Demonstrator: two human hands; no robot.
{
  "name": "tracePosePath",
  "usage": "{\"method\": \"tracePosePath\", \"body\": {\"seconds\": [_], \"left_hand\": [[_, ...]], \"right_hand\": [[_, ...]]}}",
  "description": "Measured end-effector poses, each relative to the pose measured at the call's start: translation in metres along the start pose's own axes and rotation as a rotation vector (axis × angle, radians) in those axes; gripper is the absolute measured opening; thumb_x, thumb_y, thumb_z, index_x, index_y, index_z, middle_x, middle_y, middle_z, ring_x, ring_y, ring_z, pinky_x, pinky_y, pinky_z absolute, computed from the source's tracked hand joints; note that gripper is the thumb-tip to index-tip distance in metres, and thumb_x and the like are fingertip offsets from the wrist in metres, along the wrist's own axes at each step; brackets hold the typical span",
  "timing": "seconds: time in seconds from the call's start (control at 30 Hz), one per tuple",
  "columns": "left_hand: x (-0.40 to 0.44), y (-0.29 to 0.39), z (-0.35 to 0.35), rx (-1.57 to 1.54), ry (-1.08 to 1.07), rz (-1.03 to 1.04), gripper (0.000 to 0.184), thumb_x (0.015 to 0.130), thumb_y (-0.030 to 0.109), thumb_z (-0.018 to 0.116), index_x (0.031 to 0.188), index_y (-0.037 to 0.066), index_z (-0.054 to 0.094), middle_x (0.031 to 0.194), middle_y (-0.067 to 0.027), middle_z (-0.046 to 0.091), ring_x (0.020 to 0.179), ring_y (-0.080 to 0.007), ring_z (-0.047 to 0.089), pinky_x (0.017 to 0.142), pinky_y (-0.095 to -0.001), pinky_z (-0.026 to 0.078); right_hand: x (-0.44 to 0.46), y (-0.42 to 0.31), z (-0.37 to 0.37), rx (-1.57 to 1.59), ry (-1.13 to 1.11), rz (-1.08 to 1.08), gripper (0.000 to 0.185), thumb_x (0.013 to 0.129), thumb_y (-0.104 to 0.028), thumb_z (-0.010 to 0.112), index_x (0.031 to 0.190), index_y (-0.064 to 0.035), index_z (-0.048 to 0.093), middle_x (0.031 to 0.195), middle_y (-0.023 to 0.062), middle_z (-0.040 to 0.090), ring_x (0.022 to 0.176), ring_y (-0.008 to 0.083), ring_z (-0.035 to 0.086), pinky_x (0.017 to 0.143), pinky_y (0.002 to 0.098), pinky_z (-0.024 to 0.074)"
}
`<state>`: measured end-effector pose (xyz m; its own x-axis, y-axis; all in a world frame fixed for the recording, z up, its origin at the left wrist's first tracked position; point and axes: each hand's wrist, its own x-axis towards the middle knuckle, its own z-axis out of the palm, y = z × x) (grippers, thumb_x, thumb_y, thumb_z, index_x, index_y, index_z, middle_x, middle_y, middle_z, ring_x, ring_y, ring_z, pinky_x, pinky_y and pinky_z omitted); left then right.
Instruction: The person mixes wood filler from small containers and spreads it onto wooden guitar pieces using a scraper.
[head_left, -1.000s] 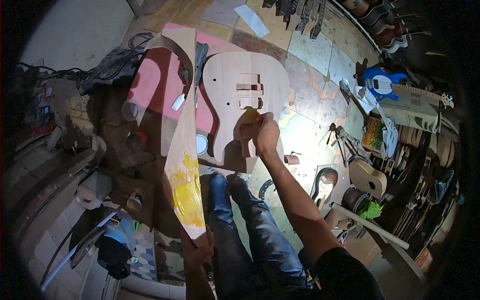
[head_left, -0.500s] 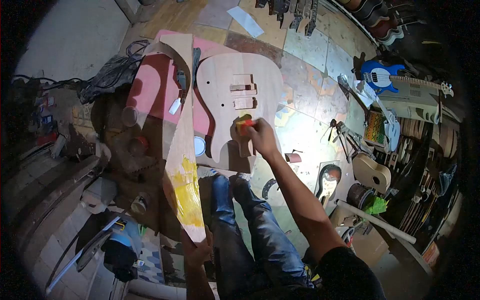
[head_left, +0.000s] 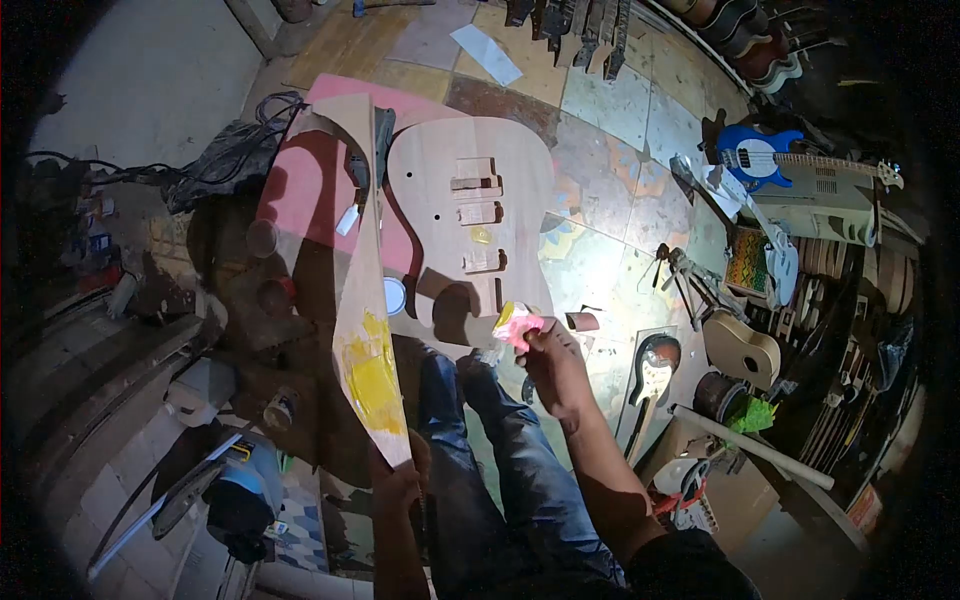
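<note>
My left hand, in shadow, is closed around the near end of a long curved wooden board. Yellow paste is smeared across the board's lower part. Between the fingers of my right hand is a small pink scraper-like piece with yellow on its edge; its exact kind is unclear. It is held above the near end of an unpainted guitar body, apart from the board. Pickup cavities are cut into the body, and a yellow patch sits between two of them.
A pink board lies under the wood, bearing a small white bottle. A round white-blue lid is beside the curved board. To the right are a blue guitar, a sunburst guitar and an acoustic body.
My right hand has drawn back toward me from the guitar body with the pink piece, uncovering the lower cavity and the yellow patch. My left hand still holds the curved board.
</note>
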<state>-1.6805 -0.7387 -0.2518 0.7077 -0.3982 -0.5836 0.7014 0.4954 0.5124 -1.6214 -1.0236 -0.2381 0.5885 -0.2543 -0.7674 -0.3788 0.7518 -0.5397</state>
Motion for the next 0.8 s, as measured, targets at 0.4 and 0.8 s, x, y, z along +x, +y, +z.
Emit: {"method": "tracePosePath", "body": {"seconds": [0.4,0.8], "left_hand": [[0.026,-0.008,0.037,-0.083,-0.001,0.196,0.079,0.069,0.033,0.079,0.130,-0.003,0.043,0.108,-0.0113,0.058,0.099,-0.0218,0.059,0.086,-0.0404,0.049],[-0.032,0.015,0.039,-0.139,0.013,0.095,0.063,0.065,0.020,0.079,0.117,0.000,0.050,0.085,-0.0070,0.057,0.064,-0.0148,0.059,0.053,-0.0289,0.053]], "right_hand": [[-0.037,0.051,0.026,0.028,-0.061,0.142,0.005,0.090,-0.010,0.058,0.092,-0.0066,0.054,0.086,0.0061,0.062,0.074,0.0144,0.056,0.070,0.0292,0.0435],[-0.085,-0.009,0.066,-0.252,-0.116,0.051,0.015,0.085,-0.015,0.053,0.098,-0.0092,0.057,0.087,0.0000,0.059,0.074,0.0118,0.054,0.063,0.0258,0.0396]]}}
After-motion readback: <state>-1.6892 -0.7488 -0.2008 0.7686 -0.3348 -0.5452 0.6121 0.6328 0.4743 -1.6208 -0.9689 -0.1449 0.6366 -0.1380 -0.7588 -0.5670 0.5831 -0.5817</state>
